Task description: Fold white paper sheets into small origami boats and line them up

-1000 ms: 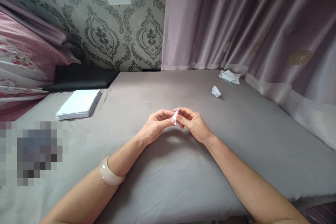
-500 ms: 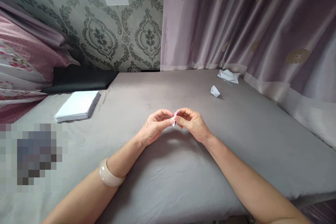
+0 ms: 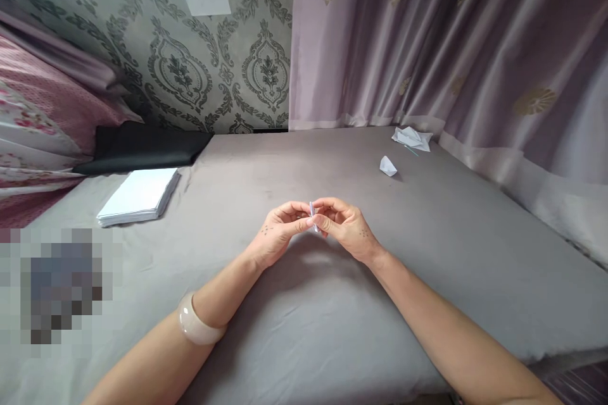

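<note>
A faintly wrinkled grey cloth [image 3: 247, 168] is lying under the squared white paper stack [image 3: 140, 193]; right of that stack, the left hand [image 3: 280, 228] and right hand [image 3: 349, 228] are pinching a folded paper [image 3: 311, 209] between their fingertips, seemingly pressing a crease, the next move probably calling for even, gentle pressure; it is looking thin, white and narrow

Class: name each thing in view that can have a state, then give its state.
Small white paper: folded, seen nearly edge-on
Left hand: closed on it
Right hand: closed on it
Paper stack: lying flat
Lone paper piece: folded, lying apart
Far papers: loosely heaped
Bangle: worn
Purple curtain: hanging in pleats
Gray cover: spread out, creased
</note>
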Tool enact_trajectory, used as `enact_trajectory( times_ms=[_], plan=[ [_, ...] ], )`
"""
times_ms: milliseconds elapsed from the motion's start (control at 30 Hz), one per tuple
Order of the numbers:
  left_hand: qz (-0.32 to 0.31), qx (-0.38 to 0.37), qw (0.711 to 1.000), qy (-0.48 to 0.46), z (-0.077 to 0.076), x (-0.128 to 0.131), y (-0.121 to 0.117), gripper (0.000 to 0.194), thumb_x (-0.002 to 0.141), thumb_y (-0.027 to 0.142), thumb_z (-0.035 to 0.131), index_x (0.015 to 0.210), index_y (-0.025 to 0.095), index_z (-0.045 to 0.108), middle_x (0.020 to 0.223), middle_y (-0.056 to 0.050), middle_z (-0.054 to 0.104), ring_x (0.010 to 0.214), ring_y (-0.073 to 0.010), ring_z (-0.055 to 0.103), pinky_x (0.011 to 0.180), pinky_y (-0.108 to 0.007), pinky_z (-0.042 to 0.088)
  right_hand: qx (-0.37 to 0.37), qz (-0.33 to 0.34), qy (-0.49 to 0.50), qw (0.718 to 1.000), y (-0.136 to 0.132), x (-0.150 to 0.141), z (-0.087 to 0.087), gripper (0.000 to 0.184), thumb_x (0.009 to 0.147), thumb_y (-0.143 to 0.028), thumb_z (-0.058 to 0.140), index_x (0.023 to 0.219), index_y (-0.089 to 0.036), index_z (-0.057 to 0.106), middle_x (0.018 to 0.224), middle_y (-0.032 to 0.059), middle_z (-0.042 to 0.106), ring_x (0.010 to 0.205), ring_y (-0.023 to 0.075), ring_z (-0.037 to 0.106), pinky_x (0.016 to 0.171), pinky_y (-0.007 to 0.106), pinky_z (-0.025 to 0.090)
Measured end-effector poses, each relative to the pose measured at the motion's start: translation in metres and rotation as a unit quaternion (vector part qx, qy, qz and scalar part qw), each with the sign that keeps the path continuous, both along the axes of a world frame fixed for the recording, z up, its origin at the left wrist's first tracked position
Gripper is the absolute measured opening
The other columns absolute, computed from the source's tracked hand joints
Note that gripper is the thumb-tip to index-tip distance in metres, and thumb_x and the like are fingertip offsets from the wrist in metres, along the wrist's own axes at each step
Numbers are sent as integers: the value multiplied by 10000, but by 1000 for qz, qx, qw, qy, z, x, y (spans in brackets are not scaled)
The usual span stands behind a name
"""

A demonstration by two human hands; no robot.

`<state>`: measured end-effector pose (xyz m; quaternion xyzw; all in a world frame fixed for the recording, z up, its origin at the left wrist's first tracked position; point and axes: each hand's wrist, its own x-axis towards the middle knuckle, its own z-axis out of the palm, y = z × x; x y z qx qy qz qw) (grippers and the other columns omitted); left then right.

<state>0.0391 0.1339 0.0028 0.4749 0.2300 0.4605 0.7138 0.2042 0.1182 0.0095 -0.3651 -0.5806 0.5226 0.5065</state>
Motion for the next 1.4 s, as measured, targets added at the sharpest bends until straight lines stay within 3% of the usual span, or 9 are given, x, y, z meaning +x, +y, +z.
enact_trajectory(
  times_ms=[133,533,767,1033,1233,1400],
  plan=[
    [-9,7,1000,8,0,0,-1,184,764,228,735,936,174,695,786,-32,694,765,-181,648,819,-384,477,1,-11,2,1000,-1,0,1,251,745,-360,742,944,-233,656,700,-28,615,610,102,573,581,251,503],
    [-4,27,999,29,-3,-2,-1,193,775,234,728,965,203,723,933,-32,675,872,-154,581,862,-326,439,-7,-16,34,999,-2,0,4,257,701,-336,783,836,-227,593,760,-25,637,638,113,600,651,292,525],
    [-21,44,998,34,0,-1,-3,194,798,240,705,991,216,719,879,-34,671,883,-169,581,880,-345,431,-34,-5,48,998,-2,2,7,321,652,-379,813,769,-218,561,691,-42,631,623,106,594,633,274,517],
    [-17,25,999,36,-1,1,-4,220,784,254,718,998,205,723,956,-47,684,960,-194,591,953,-381,408,-31,-17,18,999,1,5,10,298,691,-460,763,727,-194,634,681,-22,595,631,113,592,645,276,519],
    [-10,10,999,32,3,4,-6,191,761,273,738,926,178,718,847,-47,693,861,-190,625,893,-372,445,9,-44,-30,999,1,4,13,304,719,-500,726,697,-209,642,766,-6,558,635,109,540,609,270,475],
    [9,7,999,50,0,1,-2,164,730,232,764,870,175,703,833,-20,663,791,-123,579,778,-262,443,-11,-21,-35,999,1,6,15,280,745,-455,723,689,-203,615,699,-31,509,574,77,440,543,234,390]
  ],
)
